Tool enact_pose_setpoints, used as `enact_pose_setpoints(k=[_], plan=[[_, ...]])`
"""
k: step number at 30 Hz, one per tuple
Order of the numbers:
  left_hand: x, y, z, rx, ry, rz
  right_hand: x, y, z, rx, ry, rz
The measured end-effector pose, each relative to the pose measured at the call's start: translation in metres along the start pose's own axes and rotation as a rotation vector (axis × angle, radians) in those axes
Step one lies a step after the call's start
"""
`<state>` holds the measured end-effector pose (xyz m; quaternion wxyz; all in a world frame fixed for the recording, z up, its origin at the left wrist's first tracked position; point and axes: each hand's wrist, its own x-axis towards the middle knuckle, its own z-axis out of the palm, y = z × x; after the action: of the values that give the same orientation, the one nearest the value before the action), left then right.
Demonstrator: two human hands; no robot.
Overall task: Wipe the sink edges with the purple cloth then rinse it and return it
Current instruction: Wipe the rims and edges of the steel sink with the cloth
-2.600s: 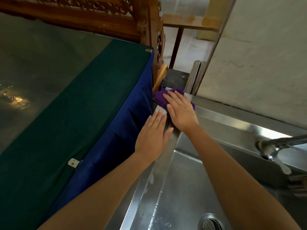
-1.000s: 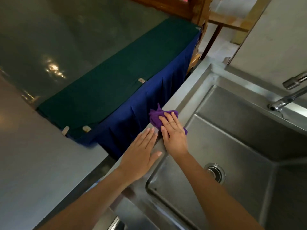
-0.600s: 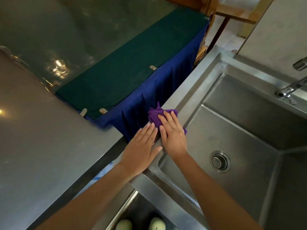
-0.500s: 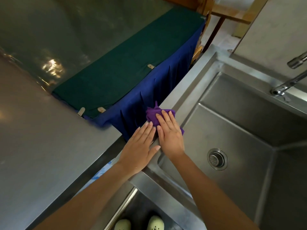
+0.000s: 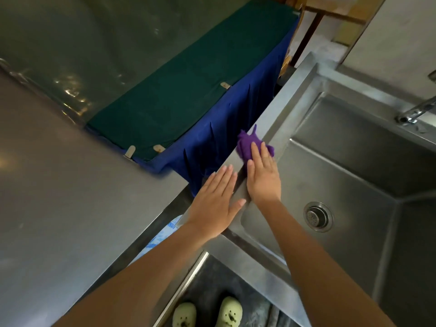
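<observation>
One steel desk (image 5: 59, 208) fills the 9 o'clock side. One steel sink (image 5: 278, 119) fills the 3 o'clock side, with one drain (image 5: 318, 216) in its basin and one tap (image 5: 415, 112) at 2 o'clock. One green-topped table with a blue skirt (image 5: 188, 90) lies toward 12 o'clock. Two hands are present. The left hand (image 5: 215, 204) lies flat, grip apart, on the sink's left edge. The right hand (image 5: 263, 175) lies flat, fingers together, pressing one purple cloth (image 5: 245, 146) onto that edge. The cloth is bunched; no long axis can be told.
</observation>
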<state>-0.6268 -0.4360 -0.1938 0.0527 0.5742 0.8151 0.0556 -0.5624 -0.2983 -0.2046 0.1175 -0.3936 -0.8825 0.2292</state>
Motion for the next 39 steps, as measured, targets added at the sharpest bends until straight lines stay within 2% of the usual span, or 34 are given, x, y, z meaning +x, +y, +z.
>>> enact_pose_setpoints(k=[3,6,11,21,29,32,39], plan=[[0.002,0.0,-0.002,0.002,0.017,-0.014,-0.029,-0.006,0.008,-0.007,-0.003,-0.086],[-0.001,-0.002,-0.002,-0.027,-0.025,0.02,-0.03,-0.007,0.006,0.025,-0.028,-0.047],[-0.031,-0.004,0.0,-0.04,-0.02,-0.021,-0.043,-0.015,0.003,0.128,-0.023,-0.063],[-0.094,-0.008,0.008,-0.017,-0.011,-0.067,-0.086,-0.037,-0.007,0.122,-0.193,-0.061],[-0.119,-0.01,0.006,-0.027,-0.018,-0.085,-0.119,-0.044,-0.013,0.127,-0.245,-0.126],[-0.121,-0.011,0.005,-0.034,-0.025,-0.064,-0.127,-0.049,-0.018,0.075,-0.192,-0.178],[-0.125,-0.012,0.004,-0.052,0.006,-0.026,-0.14,-0.062,-0.03,-0.1,-0.2,-0.121]])
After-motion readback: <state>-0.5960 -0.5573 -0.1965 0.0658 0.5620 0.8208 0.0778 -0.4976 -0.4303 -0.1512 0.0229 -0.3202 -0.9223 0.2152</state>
